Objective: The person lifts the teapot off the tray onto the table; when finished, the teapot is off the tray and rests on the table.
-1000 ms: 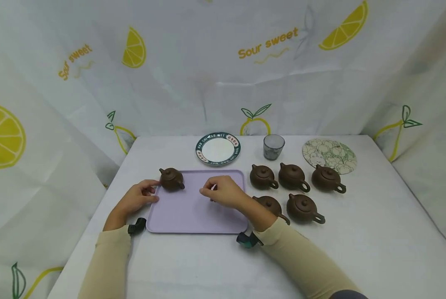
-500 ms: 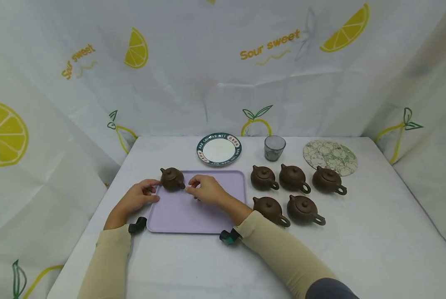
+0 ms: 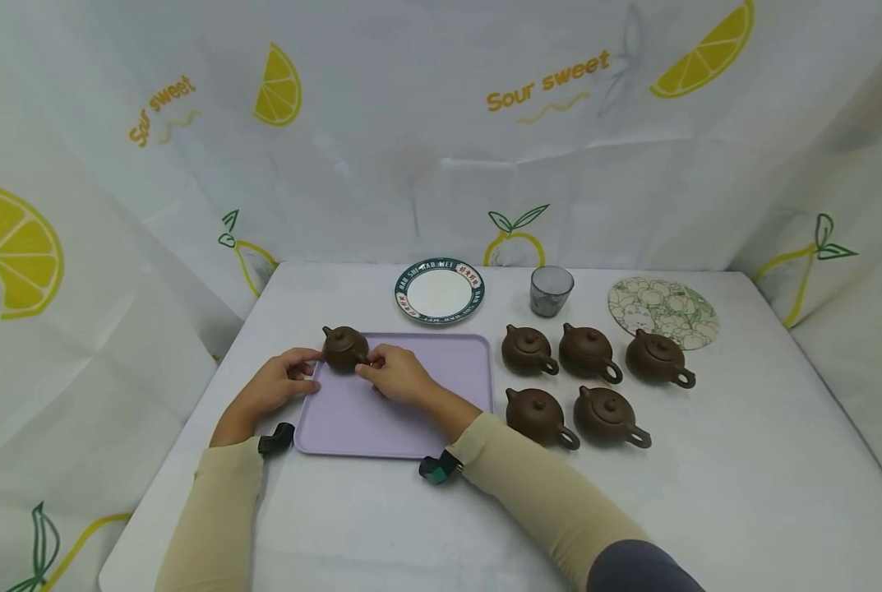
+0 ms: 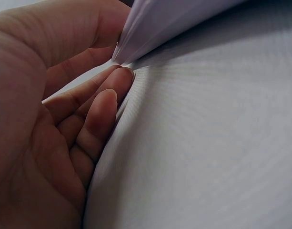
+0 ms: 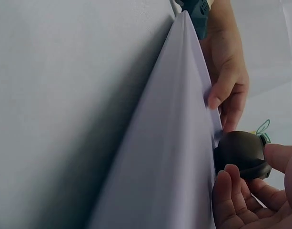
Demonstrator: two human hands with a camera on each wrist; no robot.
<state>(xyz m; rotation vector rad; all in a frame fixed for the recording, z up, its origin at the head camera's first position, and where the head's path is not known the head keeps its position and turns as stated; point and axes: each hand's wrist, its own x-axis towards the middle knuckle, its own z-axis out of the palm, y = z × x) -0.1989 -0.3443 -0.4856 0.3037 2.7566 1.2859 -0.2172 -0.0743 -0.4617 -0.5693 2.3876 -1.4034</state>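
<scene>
A small dark brown teapot (image 3: 344, 349) sits at the far left corner of the lilac tray (image 3: 396, 423). My right hand (image 3: 399, 376) pinches its handle from the right. In the right wrist view the thumb and fingers are at the near side of the teapot (image 5: 241, 151). My left hand (image 3: 274, 385) rests at the tray's left edge, thumb and fingertips against the rim. Up close in the left wrist view, the left hand (image 4: 65, 90) has its fingers loosely bent beside the tray (image 4: 169, 26), the lower ones on the white tabletop.
Several more brown teapots (image 3: 587, 353) stand right of the tray in two rows, handles toward the right. Behind are a green-rimmed plate (image 3: 441, 319), a grey glass (image 3: 550, 292) and a round patterned mat (image 3: 662, 308). A printed curtain (image 3: 411, 131) hangs behind the table.
My right hand has moved left across the tray to the teapot's handle and pinches it. The left hand stays at the tray's edge. The head view has shifted slightly.
</scene>
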